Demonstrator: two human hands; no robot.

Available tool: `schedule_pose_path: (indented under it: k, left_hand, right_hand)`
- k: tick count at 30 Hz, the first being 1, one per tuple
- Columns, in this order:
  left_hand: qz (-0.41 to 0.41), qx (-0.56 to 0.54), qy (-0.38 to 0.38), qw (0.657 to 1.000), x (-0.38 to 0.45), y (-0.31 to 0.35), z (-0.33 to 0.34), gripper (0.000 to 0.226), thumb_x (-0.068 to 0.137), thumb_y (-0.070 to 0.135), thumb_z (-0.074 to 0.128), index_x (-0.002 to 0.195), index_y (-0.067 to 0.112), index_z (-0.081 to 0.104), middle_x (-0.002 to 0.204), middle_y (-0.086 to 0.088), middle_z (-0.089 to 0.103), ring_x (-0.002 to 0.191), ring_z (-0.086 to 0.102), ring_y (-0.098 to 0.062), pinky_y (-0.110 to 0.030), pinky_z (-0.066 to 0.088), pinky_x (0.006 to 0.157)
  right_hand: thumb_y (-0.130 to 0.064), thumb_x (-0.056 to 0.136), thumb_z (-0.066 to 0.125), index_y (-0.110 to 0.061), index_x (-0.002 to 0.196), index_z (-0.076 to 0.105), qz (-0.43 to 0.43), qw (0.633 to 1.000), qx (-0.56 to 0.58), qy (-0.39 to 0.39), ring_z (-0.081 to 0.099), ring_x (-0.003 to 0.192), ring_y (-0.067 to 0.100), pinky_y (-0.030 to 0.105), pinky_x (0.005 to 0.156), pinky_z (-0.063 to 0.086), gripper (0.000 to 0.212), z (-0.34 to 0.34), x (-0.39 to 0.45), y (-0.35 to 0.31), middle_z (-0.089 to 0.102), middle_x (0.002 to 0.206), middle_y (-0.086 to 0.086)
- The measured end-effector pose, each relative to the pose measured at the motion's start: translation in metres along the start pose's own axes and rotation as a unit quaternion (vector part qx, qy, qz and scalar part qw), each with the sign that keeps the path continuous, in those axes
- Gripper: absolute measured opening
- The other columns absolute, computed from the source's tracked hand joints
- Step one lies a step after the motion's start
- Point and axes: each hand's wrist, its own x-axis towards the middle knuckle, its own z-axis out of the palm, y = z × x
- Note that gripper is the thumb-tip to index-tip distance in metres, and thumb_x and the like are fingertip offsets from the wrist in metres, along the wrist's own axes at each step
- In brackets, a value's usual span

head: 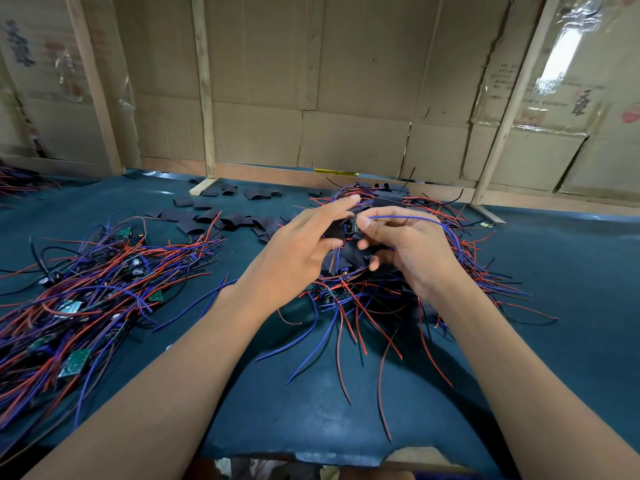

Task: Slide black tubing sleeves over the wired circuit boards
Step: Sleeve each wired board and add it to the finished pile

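Both hands meet above the middle of the tabletop (pixel 554 271), toward its far edge, with the work held between them. The left hand (pixel 298 244) pinches a black tubing sleeve (pixel 334 230) between thumb and middle fingers, its index finger stretched straight out past the sleeve. The right hand (pixel 405 247) has its fingers curled, thumb and forefinger pinching a small circuit board (pixel 353 226) right at the sleeve's open end; the board touches the sleeve, though how far it sits inside cannot be told. A blue wire (pixel 415 219) arcs from the board over the right hand's knuckles and falls toward the right. Directly beneath and around the hands lies a heap of boards with red, blue and black wires (pixel 363 306), their loose ends fanning toward the near edge. A second, larger pile of wired boards (pixel 86 296) with green faces showing spreads along the left edge, well apart from the hands. Loose black sleeves (pixel 221 216) are scattered between the two piles, toward the far edge, just left of the left hand. A cardboard wall (pixel 346 98) with wooden battens rises behind the far edge.
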Motion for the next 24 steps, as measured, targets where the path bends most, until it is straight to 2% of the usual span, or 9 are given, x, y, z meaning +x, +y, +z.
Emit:
schedule_pose_path:
  k: [4,8,10,12,15,19,24]
  left_hand:
    - [0.009,0.006,0.006,1.0,-0.0003,-0.0005,0.0001,0.075,0.09,-0.009,0.062,0.149,0.033,0.041,0.131,0.009,0.06,0.117,0.047,0.016,0.0,0.033,0.097]
    - [0.009,0.01,0.011,1.0,0.0003,0.0001,0.0001,0.075,0.09,-0.008,0.063,0.148,0.033,0.042,0.128,0.008,0.061,0.115,0.046,0.017,0.0,0.033,0.096]
    - [0.008,0.008,0.01,1.0,0.0005,0.0004,0.0001,0.074,0.09,-0.007,0.063,0.148,0.034,0.042,0.128,0.013,0.059,0.116,0.045,0.017,-0.001,0.032,0.097]
    - [0.005,0.003,0.006,1.0,0.0008,0.0003,-0.0006,0.074,0.09,-0.008,0.062,0.148,0.034,0.042,0.126,0.024,0.055,0.117,0.045,0.016,-0.001,0.032,0.098]
    - [0.004,0.0,-0.005,1.0,0.0007,0.0031,-0.0026,0.071,0.093,-0.002,0.061,0.148,0.038,0.04,0.126,0.035,0.05,0.12,0.049,0.007,-0.007,0.036,0.1]
    - [0.006,0.006,-0.007,1.0,0.0005,0.006,-0.0021,0.067,0.095,0.003,0.061,0.149,0.036,0.041,0.13,0.016,0.057,0.12,0.051,0.0,-0.004,0.031,0.101]
    - [0.003,0.01,0.002,1.0,-0.0001,0.0094,-0.0019,0.065,0.094,0.004,0.063,0.149,0.033,0.042,0.121,0.014,0.057,0.117,0.052,-0.004,-0.009,0.037,0.1]
  right_hand:
    - [-0.009,0.087,0.075,-0.01,0.085,0.075,-0.006,1.0,-0.007,0.007,0.065,0.065,0.022,0.028,0.043,0.047,0.003,0.0011,0.0003,0.0016,0.067,0.074,0.009]
    - [-0.009,0.086,0.075,-0.013,0.082,0.076,-0.003,1.0,0.004,0.006,0.064,0.066,0.022,0.028,0.044,0.048,0.006,0.0012,0.0003,0.0016,0.067,0.073,0.01]
    - [-0.009,0.086,0.076,-0.012,0.082,0.076,-0.001,1.0,0.009,0.005,0.064,0.066,0.022,0.029,0.045,0.049,0.005,0.0013,0.0005,0.0014,0.067,0.074,0.011]
    - [-0.007,0.086,0.075,-0.012,0.082,0.076,-0.008,1.0,0.008,0.005,0.063,0.066,0.021,0.029,0.047,0.05,0.006,0.0014,0.0009,0.0017,0.066,0.074,0.013]
    - [-0.005,0.087,0.074,-0.01,0.084,0.076,-0.023,1.0,-0.004,0.005,0.063,0.066,0.021,0.028,0.047,0.051,0.007,0.0018,0.0014,0.0034,0.065,0.072,0.013]
    - [-0.004,0.087,0.075,-0.006,0.087,0.075,-0.025,1.0,-0.003,0.003,0.064,0.065,0.022,0.029,0.047,0.052,0.002,0.0033,0.0016,0.0052,0.066,0.071,0.013]
    - [-0.004,0.086,0.076,0.0,0.089,0.071,0.001,1.0,0.025,0.007,0.066,0.061,0.022,0.03,0.048,0.056,0.007,0.0077,0.0006,0.0071,0.066,0.072,0.015]
